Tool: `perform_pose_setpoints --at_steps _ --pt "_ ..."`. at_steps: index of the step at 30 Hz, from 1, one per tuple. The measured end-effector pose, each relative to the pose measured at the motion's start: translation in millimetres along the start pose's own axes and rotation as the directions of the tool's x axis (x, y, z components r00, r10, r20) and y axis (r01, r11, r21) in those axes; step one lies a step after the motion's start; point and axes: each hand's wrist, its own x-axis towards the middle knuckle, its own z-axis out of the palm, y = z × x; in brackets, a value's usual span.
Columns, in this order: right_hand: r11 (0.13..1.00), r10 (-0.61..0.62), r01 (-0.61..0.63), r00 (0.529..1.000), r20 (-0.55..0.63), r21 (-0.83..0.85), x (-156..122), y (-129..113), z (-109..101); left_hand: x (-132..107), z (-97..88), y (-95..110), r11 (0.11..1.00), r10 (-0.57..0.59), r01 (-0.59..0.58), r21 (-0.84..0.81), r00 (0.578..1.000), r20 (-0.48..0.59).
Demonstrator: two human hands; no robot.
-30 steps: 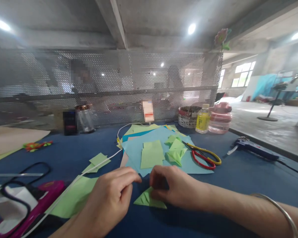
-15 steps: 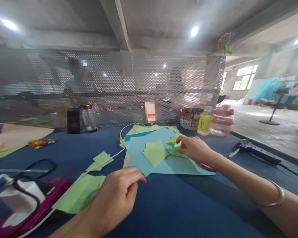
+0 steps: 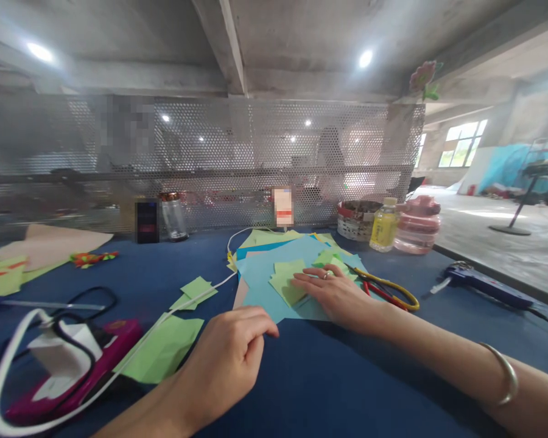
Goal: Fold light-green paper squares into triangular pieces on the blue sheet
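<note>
My right hand (image 3: 340, 297) lies with fingers stretched out over light-green paper pieces (image 3: 281, 287), touching them. A ring and a silver bangle show on that side. Under the pieces is a light-blue paper sheet (image 3: 256, 274) on a stack of coloured sheets. To the right of the hand are scissors (image 3: 413, 297) with yellow and red handles, their blades partly hidden. My left hand (image 3: 231, 359) is loosely curled near the stack's front edge, with nothing visible in it. More green paper (image 3: 164, 353) lies to its left.
A purple power strip (image 3: 80, 389) with a white plug and cables occupies the left front. A yellow-labelled bottle (image 3: 383, 228), a pink jug (image 3: 418, 225) and a basket (image 3: 356, 228) stand back right. A glue gun (image 3: 491, 287) lies right. A perforated screen (image 3: 256, 146) closes the back.
My right hand has moved left and toward me, its bent fingers now flattened over the green pieces. The scissors show more fully. The left hand keeps its curl; the view has shifted slightly.
</note>
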Motion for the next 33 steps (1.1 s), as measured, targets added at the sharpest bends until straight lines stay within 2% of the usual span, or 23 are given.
perform_pose_setpoints --at_steps 7,13,19,22,27,33 --pt "0.998 0.037 -0.036 0.999 0.008 -0.046 3 24 10 -1 -1.2 2 1.000 0.011 -0.011 0.007 1.000 0.024" --pt "0.994 0.060 -0.061 0.998 -0.014 -0.087 3 41 10 0 -1.6 3 1.000 0.010 -0.011 0.009 0.999 0.030" --pt "0.997 -0.055 0.056 0.998 0.012 -0.054 7 22 5 -1 -1.0 2 1.000 0.008 -0.008 0.015 1.000 0.025" --pt "0.997 -0.076 0.076 0.997 0.001 -0.029 9 13 6 -1 -0.5 2 1.000 0.003 -0.003 0.021 1.000 0.030" --pt "0.993 -0.120 0.120 0.991 -0.058 -0.014 9 10 7 0 -1.0 2 1.000 -0.027 0.027 0.008 0.999 0.032" --pt "0.985 -0.172 0.170 0.964 -0.205 -0.028 4 -7 3 4 -1.7 1 0.995 -0.097 0.096 -0.028 0.995 -0.026"
